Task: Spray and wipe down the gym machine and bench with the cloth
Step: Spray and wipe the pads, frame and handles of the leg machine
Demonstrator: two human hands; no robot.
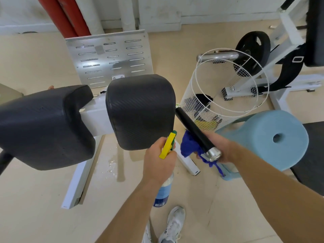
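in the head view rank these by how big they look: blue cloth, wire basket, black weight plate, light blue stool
1. wire basket and light blue stool: too close to rank; the stool is nearer the camera.
2. black weight plate, farther away.
3. blue cloth, bunched in the right hand.

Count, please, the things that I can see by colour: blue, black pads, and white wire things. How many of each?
Blue: 3 (cloth, stool, spray bottle)
Black pads: 2 (left pad, right pad)
White wire: 1 (wire basket)
Total: 6
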